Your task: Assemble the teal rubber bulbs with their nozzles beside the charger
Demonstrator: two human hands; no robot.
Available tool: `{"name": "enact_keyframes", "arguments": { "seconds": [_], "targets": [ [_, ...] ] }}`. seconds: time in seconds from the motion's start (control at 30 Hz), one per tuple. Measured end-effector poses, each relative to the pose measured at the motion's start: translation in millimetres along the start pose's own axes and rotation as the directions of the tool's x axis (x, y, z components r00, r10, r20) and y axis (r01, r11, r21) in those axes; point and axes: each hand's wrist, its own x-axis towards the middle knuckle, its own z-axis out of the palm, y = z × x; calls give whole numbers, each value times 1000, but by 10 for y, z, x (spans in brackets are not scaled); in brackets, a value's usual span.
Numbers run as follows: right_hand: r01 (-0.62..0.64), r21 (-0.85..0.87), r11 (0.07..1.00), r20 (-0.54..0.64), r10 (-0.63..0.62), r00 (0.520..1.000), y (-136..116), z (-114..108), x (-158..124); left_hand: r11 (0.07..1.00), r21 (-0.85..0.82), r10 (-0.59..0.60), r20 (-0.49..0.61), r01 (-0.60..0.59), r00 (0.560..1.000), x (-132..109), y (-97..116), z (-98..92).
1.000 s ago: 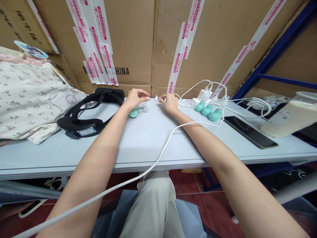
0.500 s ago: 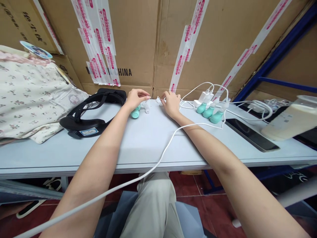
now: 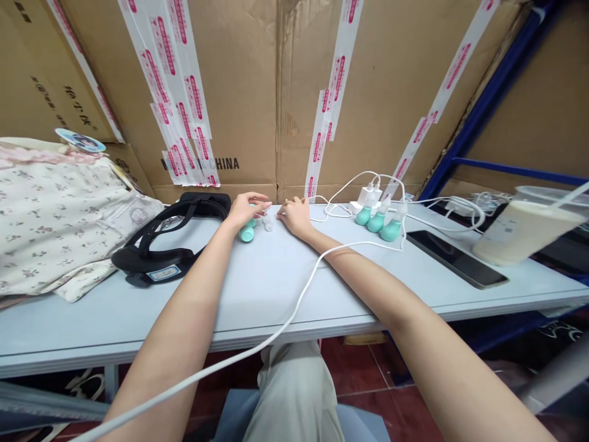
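My left hand is over the back middle of the table, its fingers stretched out and apart. Beside and partly under it lie green rubber bulb pieces and a clear plastic tip. To their right, my right hand rests low at the table's back edge. Its fingers curl down together, and what is beneath them is hidden. Farther right, several green bulbs with clear tips stand in a slanted row near a white charger.
A black head strap and floral cloth lie left. A phone and a cup of pale drink sit right. A white cable crosses my right forearm. Taped cardboard walls the back.
The camera view has tilted up and shifted a little right. My right hand has moved left, its fingers lowered over the spot where a small white piece showed. The left hand stays over the bulb pieces.
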Motion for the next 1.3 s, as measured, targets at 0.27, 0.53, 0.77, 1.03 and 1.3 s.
{"name": "enact_keyframes", "arguments": {
  "seconds": [0.27, 0.53, 0.77, 1.03, 1.3],
  "targets": [
    [-183, 631, 753, -78, 296, 952, -22, -162, -76, 992, -127, 4, 22, -1, 1000, -20, 62, 48],
    [-126, 979, 157, 63, 357, 932, -83, -268, 8, 987, -159, 29, 59, -19, 998, -28, 80, 153],
    [-131, 987, 94, 100, 279, 955, -145, -308, -33, 979, -178, 107, 6, -104, 994, -30, 100, 156],
    [-223, 972, 77, 194, 277, 941, -132, -389, -79, 982, -179, 50, -30, -54, 998, -101, 242, 196],
    [-318, 947, -36, 320, 171, 932, -93, -452, -144, 972, -215, 73, -110, -95, 991, -138, 403, 249]
  ]
}}
